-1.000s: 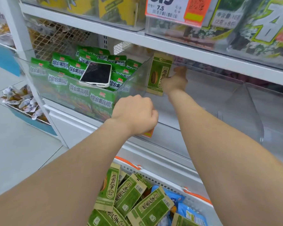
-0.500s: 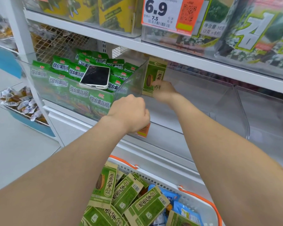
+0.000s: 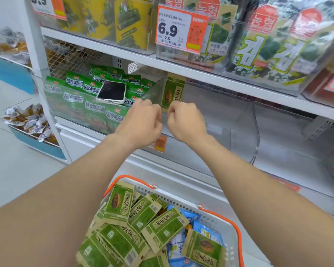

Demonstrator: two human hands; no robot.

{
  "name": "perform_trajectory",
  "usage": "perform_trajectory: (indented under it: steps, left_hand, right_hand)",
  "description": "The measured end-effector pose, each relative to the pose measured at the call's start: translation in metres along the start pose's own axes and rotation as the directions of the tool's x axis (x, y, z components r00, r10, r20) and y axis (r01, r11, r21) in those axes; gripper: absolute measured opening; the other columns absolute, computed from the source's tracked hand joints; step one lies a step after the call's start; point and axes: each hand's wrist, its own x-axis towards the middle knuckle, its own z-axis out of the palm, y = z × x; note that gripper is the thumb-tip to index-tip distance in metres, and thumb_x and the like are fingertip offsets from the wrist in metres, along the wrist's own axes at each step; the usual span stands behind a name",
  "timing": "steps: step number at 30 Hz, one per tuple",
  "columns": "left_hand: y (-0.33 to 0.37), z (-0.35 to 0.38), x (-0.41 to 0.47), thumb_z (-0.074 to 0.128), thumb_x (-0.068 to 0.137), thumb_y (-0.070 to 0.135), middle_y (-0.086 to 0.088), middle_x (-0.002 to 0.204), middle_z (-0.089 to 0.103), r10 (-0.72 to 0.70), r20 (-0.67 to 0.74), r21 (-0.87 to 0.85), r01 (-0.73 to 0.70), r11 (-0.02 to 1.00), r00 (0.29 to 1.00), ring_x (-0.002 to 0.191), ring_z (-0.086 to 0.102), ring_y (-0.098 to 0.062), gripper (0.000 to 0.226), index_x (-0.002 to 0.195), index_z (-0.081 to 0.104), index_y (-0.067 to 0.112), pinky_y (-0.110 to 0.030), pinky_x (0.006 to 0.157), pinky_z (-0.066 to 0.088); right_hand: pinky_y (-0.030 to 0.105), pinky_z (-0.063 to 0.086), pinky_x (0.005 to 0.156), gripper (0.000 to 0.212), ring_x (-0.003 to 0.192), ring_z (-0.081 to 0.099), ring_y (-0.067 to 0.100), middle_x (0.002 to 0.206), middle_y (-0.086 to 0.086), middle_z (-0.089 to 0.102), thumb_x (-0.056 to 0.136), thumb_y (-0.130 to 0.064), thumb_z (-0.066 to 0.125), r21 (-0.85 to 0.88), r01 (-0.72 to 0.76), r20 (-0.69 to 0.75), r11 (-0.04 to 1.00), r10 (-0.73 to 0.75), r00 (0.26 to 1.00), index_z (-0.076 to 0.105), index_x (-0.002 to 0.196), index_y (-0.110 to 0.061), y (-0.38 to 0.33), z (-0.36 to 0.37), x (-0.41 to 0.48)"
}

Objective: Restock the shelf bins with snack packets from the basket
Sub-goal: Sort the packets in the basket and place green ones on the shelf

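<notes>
1. The left hand (image 3: 143, 120) is curled up at the front wall of the clear bin (image 3: 239, 120). I cannot tell if it grips the wall.
2. The right hand (image 3: 185, 120) is just beside it, fingers curled too. I cannot tell if it holds anything.
3. One green seed packet (image 3: 173, 91) stands upright inside the bin, against its left wall.
4. Left of that, a phone (image 3: 112, 92) lies on green packs (image 3: 75, 97).
5. Below, the basket (image 3: 237, 226) holds more seed packets (image 3: 120, 203).

The right hand (image 3: 185, 121) hides the standing packet's (image 3: 173, 89) lower edge.
</notes>
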Motion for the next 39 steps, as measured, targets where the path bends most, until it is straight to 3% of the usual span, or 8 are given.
perform_trajectory:
  steps: [3,7,10,13,19,26,31,39]
  left_hand:
    - [-0.005,-0.013,-0.017,0.063,0.080,0.024,0.003,0.084,0.057,-0.033,-0.058,-0.065,0.029,0.997,0.998,0.088,0.048,-0.026,0.008,0.088,0.059,0.022,-0.040,0.083,0.046]
    - [-0.010,-0.029,-0.037,0.065,0.073,0.025,0.003,0.077,0.067,-0.180,0.303,0.023,0.182,0.983,0.936,0.078,0.065,-0.028,0.008,0.078,0.059,0.028,-0.041,0.072,0.059]
    - [-0.016,-0.031,-0.055,0.068,0.092,0.028,-0.006,0.091,0.077,-0.326,0.743,0.215,0.254,0.943,0.584,0.084,0.077,-0.027,0.015,0.102,0.069,0.016,-0.039,0.074,0.065]
    - [-0.023,-0.036,-0.070,0.058,0.104,0.034,-0.001,0.105,0.078,-0.396,0.865,0.308,0.295,0.904,0.310,0.094,0.078,-0.020,0.027,0.124,0.064,0.018,-0.044,0.093,0.062]
    - [-0.039,-0.026,-0.064,0.044,0.108,0.032,0.001,0.115,0.073,-0.349,0.821,0.162,0.402,0.901,0.451,0.092,0.077,-0.014,0.034,0.139,0.056,0.021,-0.044,0.096,0.060]
    - [-0.049,-0.022,-0.055,0.039,0.109,0.020,0.001,0.121,0.073,-0.342,0.848,0.169,0.404,0.899,0.405,0.098,0.076,-0.014,0.034,0.133,0.062,0.023,-0.045,0.098,0.059]
    - [-0.048,-0.024,-0.056,0.036,0.105,0.013,-0.001,0.123,0.071,-0.378,0.848,0.202,0.434,0.878,0.371,0.096,0.078,-0.020,0.039,0.133,0.062,0.024,-0.049,0.096,0.060]
    - [-0.036,-0.027,-0.053,0.035,0.111,0.039,-0.009,0.120,0.068,-0.433,0.831,0.131,0.634,0.762,0.348,0.091,0.077,-0.032,0.044,0.136,0.059,0.012,-0.051,0.093,0.062]
  right_hand:
    - [0.033,0.033,0.057,0.010,0.073,0.066,0.037,0.081,0.009,0.070,0.081,-0.021,0.058,-0.242,0.353,0.022,0.904,-0.359,0.933,0.067,0.084,-0.017,-0.015,-0.007,-0.035]
    - [0.029,0.029,0.046,0.007,0.051,0.059,0.031,0.065,0.006,0.062,0.072,-0.019,0.056,-0.248,0.683,0.064,0.687,-0.692,0.719,0.059,0.069,-0.013,-0.022,0.005,-0.070]
    - [0.031,0.037,0.055,0.014,0.071,0.064,0.034,0.081,0.008,0.068,0.083,-0.026,0.056,-0.183,0.614,0.429,0.768,-0.500,0.752,0.064,0.083,-0.015,-0.040,0.022,-0.086]
    - [0.034,0.051,0.063,0.021,0.086,0.065,0.032,0.100,0.008,0.067,0.092,-0.027,0.056,-0.104,0.469,0.717,0.877,-0.260,0.646,0.067,0.107,-0.018,-0.052,0.060,-0.100]
    - [0.043,0.054,0.077,0.098,0.119,0.059,0.040,0.155,0.016,0.035,0.090,-0.003,0.068,-0.078,0.604,0.845,0.793,-0.269,0.462,0.011,0.160,-0.041,-0.067,0.132,-0.130]
    - [0.049,0.052,0.090,0.081,0.124,0.053,0.041,0.156,0.023,0.027,0.099,-0.023,0.063,-0.129,0.833,0.753,0.538,-0.493,0.435,0.008,0.159,-0.030,-0.073,0.165,-0.145]
    - [0.046,0.052,0.090,0.082,0.120,0.054,0.037,0.149,0.019,0.040,0.082,-0.026,0.077,-0.080,0.824,0.739,0.560,-0.521,0.426,0.033,0.151,-0.015,-0.070,0.161,-0.139]
    - [0.044,0.052,0.085,0.077,0.102,0.059,0.036,0.121,0.018,0.059,0.081,-0.050,0.057,-0.015,0.804,0.582,0.594,-0.649,0.490,0.045,0.145,-0.009,-0.065,0.079,-0.105]
